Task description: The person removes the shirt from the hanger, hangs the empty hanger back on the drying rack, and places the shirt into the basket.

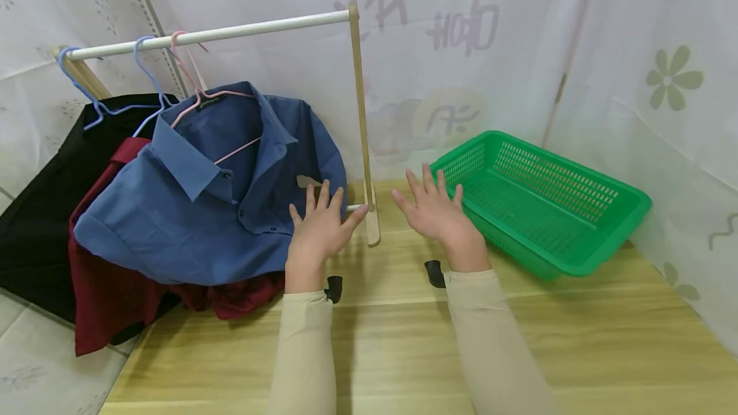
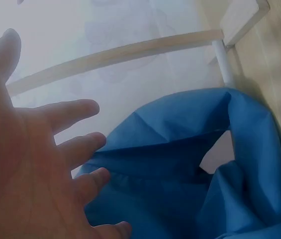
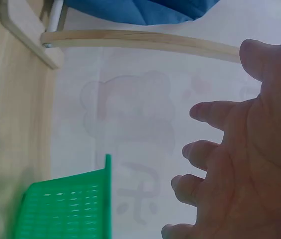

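Note:
My left hand [image 1: 323, 232], fingers spread, is just in front of the right side of a blue collared shirt [image 1: 230, 223]; whether it touches the cloth I cannot tell. The palm of that hand [image 2: 36, 164] faces its wrist camera and holds nothing. My right hand [image 1: 441, 210] is also spread, beside the near left edge of a green plastic basket [image 1: 553, 210], and grips nothing. The shirt hangs on a pink hanger [image 1: 198, 91]. Behind it are a dark red garment [image 1: 104, 287] and black clothing [image 1: 40, 223], with blue hangers [image 1: 98, 107] on the rail.
The clothes rack has a white rail [image 1: 259, 29] and a wooden upright [image 1: 360, 107] whose foot [image 1: 373, 226] stands on the wooden table [image 1: 392, 351]. A pale printed curtain [image 1: 461, 69] closes off the back. The table's right edge meets the curtain.

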{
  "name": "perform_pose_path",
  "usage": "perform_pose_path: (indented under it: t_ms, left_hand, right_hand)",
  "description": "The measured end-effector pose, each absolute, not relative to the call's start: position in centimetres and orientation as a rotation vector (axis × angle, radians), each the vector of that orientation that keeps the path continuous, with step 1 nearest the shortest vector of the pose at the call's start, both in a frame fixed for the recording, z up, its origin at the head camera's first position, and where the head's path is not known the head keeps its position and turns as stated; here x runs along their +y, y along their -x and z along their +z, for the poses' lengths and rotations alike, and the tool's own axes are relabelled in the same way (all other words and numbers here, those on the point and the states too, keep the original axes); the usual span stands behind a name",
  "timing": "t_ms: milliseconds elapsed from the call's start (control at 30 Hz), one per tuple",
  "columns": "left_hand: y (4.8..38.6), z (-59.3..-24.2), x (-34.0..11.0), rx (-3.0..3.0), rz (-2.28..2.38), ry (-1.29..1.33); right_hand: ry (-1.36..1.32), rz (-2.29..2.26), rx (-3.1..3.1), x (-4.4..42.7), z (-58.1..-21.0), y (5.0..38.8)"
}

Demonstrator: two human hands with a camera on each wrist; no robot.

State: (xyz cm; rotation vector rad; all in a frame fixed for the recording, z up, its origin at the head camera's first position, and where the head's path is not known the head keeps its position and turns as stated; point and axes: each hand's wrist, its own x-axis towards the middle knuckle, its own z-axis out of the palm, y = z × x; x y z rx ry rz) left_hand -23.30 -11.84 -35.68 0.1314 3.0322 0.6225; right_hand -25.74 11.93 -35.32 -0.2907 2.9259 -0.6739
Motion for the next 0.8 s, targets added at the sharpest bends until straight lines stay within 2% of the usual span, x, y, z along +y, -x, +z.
perform_pose_path:
  t_ms: [500, 800]
  left_hand:
    - [22.4, -34.7, -12.8, 3.05, 0.59, -0.108]
    - [21.6, -33.4, -14.3, 3.09, 0.541, -0.073]
  right_hand:
    - [0.4, -0.583, 3.003, 10.5, -29.3, 27.1]
    - [0.533, -0.313, 3.115, 9.1, -21.6, 28.3]
